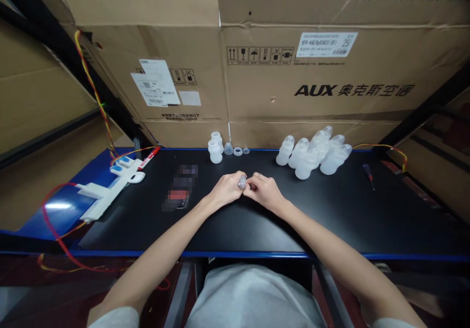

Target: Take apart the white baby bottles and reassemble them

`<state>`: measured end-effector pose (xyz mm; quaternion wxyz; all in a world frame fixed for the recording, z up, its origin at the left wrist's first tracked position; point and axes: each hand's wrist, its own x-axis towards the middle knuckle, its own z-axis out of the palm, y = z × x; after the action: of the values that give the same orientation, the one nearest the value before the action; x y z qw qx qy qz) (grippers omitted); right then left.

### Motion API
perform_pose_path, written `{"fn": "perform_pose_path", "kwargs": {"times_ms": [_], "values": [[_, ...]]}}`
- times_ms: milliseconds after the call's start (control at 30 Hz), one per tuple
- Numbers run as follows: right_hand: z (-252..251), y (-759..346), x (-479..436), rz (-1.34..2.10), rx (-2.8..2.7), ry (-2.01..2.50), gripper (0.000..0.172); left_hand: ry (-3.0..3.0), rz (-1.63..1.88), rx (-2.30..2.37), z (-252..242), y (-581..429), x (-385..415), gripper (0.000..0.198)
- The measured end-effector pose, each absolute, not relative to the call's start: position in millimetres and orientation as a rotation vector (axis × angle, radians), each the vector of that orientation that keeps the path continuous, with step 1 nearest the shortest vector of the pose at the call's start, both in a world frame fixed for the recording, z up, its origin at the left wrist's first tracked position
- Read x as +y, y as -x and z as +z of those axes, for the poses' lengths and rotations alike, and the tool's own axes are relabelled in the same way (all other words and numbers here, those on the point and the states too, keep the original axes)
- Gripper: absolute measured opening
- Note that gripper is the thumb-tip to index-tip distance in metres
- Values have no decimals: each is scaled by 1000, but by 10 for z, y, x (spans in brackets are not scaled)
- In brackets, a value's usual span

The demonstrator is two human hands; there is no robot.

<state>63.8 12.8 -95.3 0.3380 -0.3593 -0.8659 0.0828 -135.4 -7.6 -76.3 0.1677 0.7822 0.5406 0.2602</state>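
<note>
My left hand point(226, 188) is closed around a small translucent piece with a clear domed cap point(241, 182), whose rounded end shows beside the thumb. Most of it is hidden in the grip. Close against it, my right hand point(266, 191) has its thumb and fingers pinched at the piece's edge; whatever lies between those fingertips cannot be made out. Beyond the hands stand two open white baby bottles point(215, 152). Beside them lie a clear dome cap point(228, 148), a ring point(238, 151) and a small nipple point(246, 149).
Several capped baby bottles point(307, 162) stand in a cluster at the back right. A screwdriver point(368, 176) lies further right. At left are a power strip point(106, 193), a red marker point(150, 157) and a blurred phone-like object point(181, 196). Cardboard point(257, 98) walls the back.
</note>
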Motion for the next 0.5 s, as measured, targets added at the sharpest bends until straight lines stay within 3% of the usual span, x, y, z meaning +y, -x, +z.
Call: {"fn": "perform_pose_path", "kwargs": {"times_ms": [167, 500], "values": [[-927, -573, 195, 105, -2364, 1059, 18, -2248, 704, 1538, -806, 1387, 2, 33], [-831, -516, 168, 1, -2637, 1354, 27, -2417, 428, 1718, -702, 1312, -33, 32]]}}
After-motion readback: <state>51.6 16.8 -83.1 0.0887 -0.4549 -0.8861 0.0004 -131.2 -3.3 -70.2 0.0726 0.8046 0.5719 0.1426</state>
